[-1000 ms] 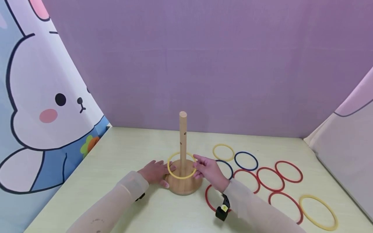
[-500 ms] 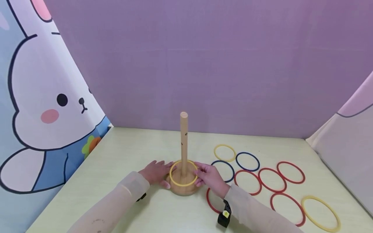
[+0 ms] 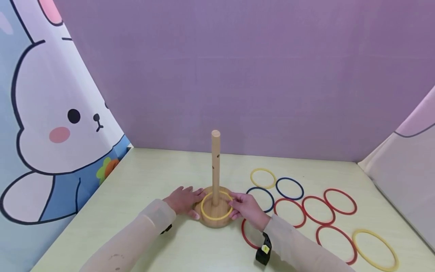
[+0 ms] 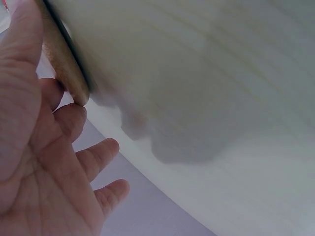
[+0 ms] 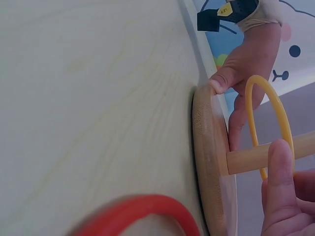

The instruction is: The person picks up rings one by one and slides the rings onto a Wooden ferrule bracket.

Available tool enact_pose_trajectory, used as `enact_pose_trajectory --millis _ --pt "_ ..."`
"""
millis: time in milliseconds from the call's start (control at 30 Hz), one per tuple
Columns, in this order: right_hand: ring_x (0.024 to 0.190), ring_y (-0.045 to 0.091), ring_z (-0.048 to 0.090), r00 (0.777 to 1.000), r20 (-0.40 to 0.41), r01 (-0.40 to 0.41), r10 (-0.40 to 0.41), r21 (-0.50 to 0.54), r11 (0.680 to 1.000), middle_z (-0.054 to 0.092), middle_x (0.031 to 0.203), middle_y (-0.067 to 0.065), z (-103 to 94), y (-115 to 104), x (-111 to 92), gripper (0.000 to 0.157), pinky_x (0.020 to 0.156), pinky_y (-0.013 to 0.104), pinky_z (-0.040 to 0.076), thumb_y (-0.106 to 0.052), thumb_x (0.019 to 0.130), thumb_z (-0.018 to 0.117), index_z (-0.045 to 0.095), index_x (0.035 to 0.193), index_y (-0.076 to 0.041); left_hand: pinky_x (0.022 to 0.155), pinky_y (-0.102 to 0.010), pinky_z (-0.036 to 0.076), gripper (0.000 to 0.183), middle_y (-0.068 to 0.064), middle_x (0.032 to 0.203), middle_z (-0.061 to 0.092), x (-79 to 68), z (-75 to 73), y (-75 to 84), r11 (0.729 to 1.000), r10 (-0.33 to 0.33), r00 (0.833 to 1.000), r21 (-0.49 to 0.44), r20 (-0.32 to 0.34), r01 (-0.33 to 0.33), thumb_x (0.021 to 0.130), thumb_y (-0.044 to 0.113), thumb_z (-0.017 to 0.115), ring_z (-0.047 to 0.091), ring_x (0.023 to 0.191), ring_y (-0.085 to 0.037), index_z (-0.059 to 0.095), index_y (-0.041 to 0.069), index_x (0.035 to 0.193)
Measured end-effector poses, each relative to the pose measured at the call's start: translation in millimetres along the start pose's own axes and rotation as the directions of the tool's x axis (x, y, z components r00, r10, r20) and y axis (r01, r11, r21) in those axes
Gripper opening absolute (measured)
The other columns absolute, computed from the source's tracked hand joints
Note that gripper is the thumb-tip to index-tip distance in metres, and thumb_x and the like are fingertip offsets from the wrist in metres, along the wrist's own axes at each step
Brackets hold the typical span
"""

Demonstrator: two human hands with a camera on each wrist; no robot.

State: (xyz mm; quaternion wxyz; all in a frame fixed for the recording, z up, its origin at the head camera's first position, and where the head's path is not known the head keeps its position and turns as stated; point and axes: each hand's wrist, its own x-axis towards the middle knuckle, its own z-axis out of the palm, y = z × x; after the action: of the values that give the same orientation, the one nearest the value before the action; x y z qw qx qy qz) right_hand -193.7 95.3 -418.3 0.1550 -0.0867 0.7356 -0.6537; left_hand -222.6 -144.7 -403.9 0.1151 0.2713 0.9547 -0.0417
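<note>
A wooden stand, with a round base point(image 3: 216, 223) and an upright pole point(image 3: 215, 166), stands mid-table. Between thumb and fingers, my right hand point(image 3: 249, 209) pinches the right side of a yellow ring point(image 3: 202, 211). This ring surrounds the lower pole; in the right wrist view the ring point(image 5: 283, 118) shows a gap above the base point(image 5: 204, 157). My left hand point(image 3: 183, 202) rests at the base's left edge, its fingers spread and the thumb at the near side. In the left wrist view, fingertips point(image 4: 71, 118) meet the base's rim point(image 4: 66, 64).
Several red rings, one being a ring point(image 3: 318, 222) in the middle of the group, lie right of the stand. Two blue rings, including a far one point(image 3: 290, 199), and two yellow rings, one near the right edge point(image 3: 391, 247), lie among them. A purple curtain point(image 3: 217, 75) backs the table.
My right hand has lowered the yellow ring along the pole toward the base. My left hand has stayed on the base. The whole head view has shifted slightly.
</note>
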Motion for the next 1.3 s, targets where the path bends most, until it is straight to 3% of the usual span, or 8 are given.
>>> enact_pose_trajectory --millis 400,833,1033,1300 --pt "0.062 0.010 0.061 1.000 0.030 -0.003 0.003 -0.013 1.000 0.063 0.099 0.019 -2.6 2.2 0.4 0.044 0.060 0.022 0.054 0.002 0.098 0.047 0.036 0.137 0.017 0.106 -0.052 0.033 0.082 -0.002 0.149 0.041 -0.7 -0.2 2.3 0.999 -0.016 1.000 0.040 0.003 0.015 0.078 0.050 0.072 0.042 0.131 -0.034 0.042 0.016 0.146" --pt "0.062 0.011 0.061 0.999 0.037 -0.030 0.032 -0.055 0.998 0.065 0.096 0.015 -6.5 6.6 4.5 0.043 0.061 0.025 0.055 0.002 0.098 0.047 0.037 0.137 0.017 0.106 -0.052 0.033 0.080 -0.003 0.150 0.040 -2.1 -2.7 3.8 1.000 -0.017 1.000 0.016 0.006 0.016 0.080 0.048 0.072 0.040 0.132 -0.035 0.041 0.017 0.147" --pt "0.064 0.013 0.061 0.998 0.002 -0.058 0.058 -0.083 0.995 0.063 0.098 0.015 -10.7 5.0 7.1 0.041 0.062 0.026 0.056 0.003 0.097 0.047 0.040 0.135 0.016 0.105 -0.053 0.033 0.081 -0.005 0.149 0.040 -1.7 -4.0 5.3 1.000 0.004 1.000 0.009 -0.005 -0.004 0.080 0.047 0.072 0.041 0.131 -0.036 0.041 0.014 0.147" --pt "0.061 0.012 0.060 0.997 -0.004 -0.076 0.076 -0.148 0.986 0.062 0.086 0.015 -12.1 2.1 14.5 0.041 0.060 0.026 0.055 0.002 0.095 0.050 0.044 0.134 0.014 0.104 -0.054 0.034 0.081 -0.005 0.148 0.042 -1.7 0.4 3.0 1.000 0.013 1.000 0.019 -0.014 -0.013 0.079 0.047 0.073 0.043 0.130 -0.037 0.042 0.013 0.146"
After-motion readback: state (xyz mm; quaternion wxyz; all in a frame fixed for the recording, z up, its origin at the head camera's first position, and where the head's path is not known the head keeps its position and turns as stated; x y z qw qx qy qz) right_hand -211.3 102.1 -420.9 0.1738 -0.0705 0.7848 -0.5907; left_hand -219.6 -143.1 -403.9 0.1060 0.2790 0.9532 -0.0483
